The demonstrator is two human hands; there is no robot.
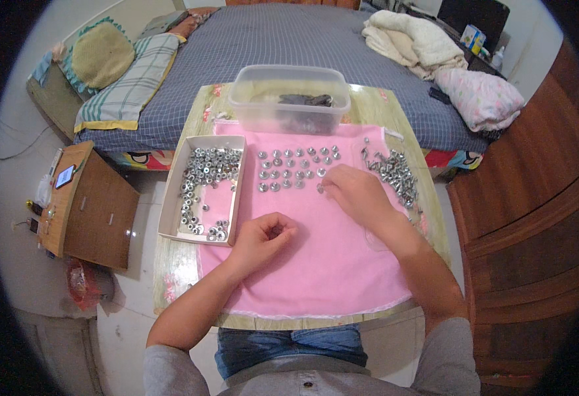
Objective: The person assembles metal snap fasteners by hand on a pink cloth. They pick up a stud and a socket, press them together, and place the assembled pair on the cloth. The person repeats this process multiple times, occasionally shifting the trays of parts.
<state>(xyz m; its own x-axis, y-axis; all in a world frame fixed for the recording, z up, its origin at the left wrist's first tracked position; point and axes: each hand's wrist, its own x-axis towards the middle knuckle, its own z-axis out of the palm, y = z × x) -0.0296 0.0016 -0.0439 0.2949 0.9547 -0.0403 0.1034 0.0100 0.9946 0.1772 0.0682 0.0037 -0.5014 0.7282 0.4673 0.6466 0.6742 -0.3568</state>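
On a pink cloth (303,264), small silvery flanged metal pieces (274,175) stand in several rows. My right hand (352,191) is over the right end of the nearest row. Its fingertips are pinched at a small metal piece (320,188) there. Closer to me, my left hand (264,237) rests on the cloth with its fingers curled; whatever may be inside them is hidden. Beside it on the left, a shallow white box (168,211) holds many silvery nuts (210,165). A heap of silvery screws (398,175) lies right of my right hand, in what looks like clear plastic.
At the table's far edge stands a translucent plastic tub (289,79) with dark things inside. Beyond the table (401,125) is a bed (289,39) with a checked blue cover. A wooden cabinet (98,211) is on the left, a brown wooden door or wardrobe (533,198) on the right.
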